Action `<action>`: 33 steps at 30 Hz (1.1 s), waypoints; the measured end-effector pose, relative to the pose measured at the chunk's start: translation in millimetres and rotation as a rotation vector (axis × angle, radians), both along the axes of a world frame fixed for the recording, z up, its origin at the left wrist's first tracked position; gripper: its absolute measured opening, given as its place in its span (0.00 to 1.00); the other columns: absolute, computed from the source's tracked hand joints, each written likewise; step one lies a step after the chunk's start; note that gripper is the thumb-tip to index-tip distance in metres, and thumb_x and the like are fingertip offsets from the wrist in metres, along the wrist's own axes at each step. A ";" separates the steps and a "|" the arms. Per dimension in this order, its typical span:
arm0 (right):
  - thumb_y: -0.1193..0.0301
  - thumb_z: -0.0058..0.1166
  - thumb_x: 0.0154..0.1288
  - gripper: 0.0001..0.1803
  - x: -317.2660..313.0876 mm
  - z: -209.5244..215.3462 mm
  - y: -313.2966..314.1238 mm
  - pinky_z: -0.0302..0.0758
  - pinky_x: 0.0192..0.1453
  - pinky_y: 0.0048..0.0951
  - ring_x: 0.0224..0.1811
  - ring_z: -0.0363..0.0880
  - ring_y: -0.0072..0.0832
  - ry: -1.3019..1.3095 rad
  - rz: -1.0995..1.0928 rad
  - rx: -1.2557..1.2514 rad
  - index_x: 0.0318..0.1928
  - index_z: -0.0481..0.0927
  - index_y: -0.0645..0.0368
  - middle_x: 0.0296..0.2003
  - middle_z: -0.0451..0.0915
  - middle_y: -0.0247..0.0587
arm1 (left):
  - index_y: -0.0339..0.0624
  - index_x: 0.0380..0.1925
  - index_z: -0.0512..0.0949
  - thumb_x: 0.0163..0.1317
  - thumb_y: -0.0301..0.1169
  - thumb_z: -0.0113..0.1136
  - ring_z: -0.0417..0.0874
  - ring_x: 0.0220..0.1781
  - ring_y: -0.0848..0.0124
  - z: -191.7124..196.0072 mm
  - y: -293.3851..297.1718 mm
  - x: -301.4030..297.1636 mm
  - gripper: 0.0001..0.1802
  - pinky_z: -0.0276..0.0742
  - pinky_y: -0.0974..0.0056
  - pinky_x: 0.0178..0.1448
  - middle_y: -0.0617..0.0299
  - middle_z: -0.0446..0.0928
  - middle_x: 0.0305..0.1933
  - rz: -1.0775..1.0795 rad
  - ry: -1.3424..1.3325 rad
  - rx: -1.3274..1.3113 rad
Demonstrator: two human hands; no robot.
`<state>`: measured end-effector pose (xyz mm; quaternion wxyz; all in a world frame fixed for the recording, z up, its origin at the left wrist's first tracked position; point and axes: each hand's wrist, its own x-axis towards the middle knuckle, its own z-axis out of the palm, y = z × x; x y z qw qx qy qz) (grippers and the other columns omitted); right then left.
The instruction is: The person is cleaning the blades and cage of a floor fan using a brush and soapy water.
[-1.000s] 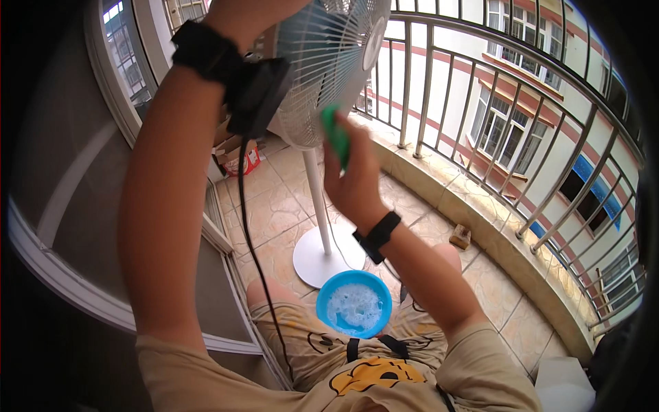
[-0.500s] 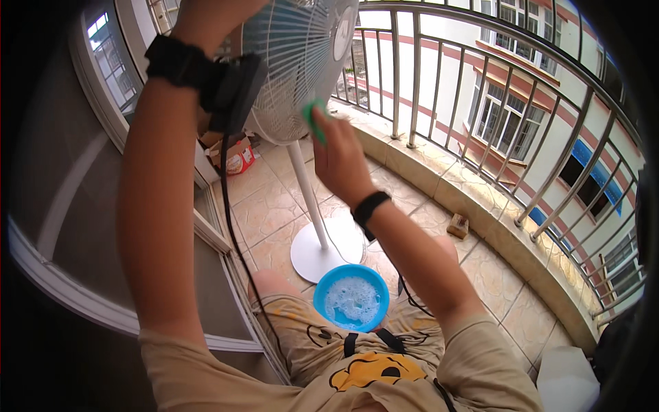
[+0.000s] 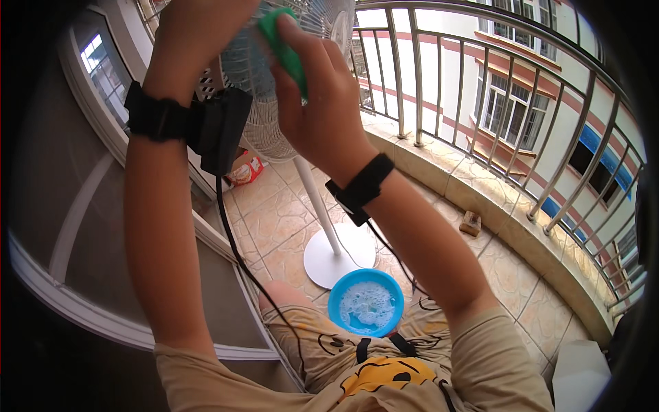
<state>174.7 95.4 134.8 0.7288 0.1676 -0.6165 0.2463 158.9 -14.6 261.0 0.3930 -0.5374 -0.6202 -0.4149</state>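
Observation:
A white pedestal fan stands before me, its wire guard (image 3: 269, 130) upright at the top of the view. My right hand (image 3: 322, 89) pinches a green sponge (image 3: 283, 51) with a pale side, held against or just in front of the guard. I cannot tell whether it touches the wires. My left hand (image 3: 206, 24) reaches up beside the guard's left side. Its fingers run out past the upper edge, so their grip is hidden. Below the guard, the fan's white pole (image 3: 319, 206) rises from a round white base (image 3: 322, 264).
A blue basin (image 3: 335, 317) of sudsy water sits between my legs. Metal railing (image 3: 504, 62) and a low ledge (image 3: 439, 172) border the right. A sliding door (image 3: 230, 349) is at left. Behind the fan sits a red box (image 3: 248, 170); a small brownish block (image 3: 471, 223) lies near the ledge.
My right hand has moved the sponge up and left, from the guard's lower edge toward my left hand. The fan and basin appear slightly lower and farther right in view.

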 end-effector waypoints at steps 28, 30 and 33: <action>0.78 0.55 0.67 0.29 -9.7 -181.7 12.5 0.80 0.41 0.44 0.41 0.81 0.50 -0.694 -0.148 -0.042 0.68 0.71 0.49 0.44 0.75 0.52 | 0.32 0.69 0.69 0.69 0.44 0.63 0.85 0.52 0.68 10.5 -1.1 -30.8 0.36 0.78 0.68 0.55 0.50 0.84 0.53 -0.005 0.036 0.049; 0.79 0.57 0.66 0.31 -1.2 -162.0 11.2 0.80 0.41 0.44 0.41 0.80 0.50 -0.609 -0.081 -0.058 0.69 0.71 0.48 0.45 0.75 0.53 | 0.33 0.70 0.69 0.70 0.45 0.63 0.84 0.53 0.70 4.2 -14.4 2.3 0.36 0.78 0.69 0.56 0.52 0.84 0.53 -0.184 -0.159 -0.133; 0.81 0.60 0.64 0.33 16.5 -97.2 -9.1 0.80 0.44 0.39 0.41 0.80 0.46 -0.202 0.011 0.028 0.69 0.70 0.52 0.46 0.75 0.53 | 0.36 0.70 0.69 0.70 0.45 0.62 0.84 0.51 0.74 17.0 -14.3 -40.0 0.35 0.78 0.70 0.54 0.56 0.84 0.51 0.042 0.046 -0.054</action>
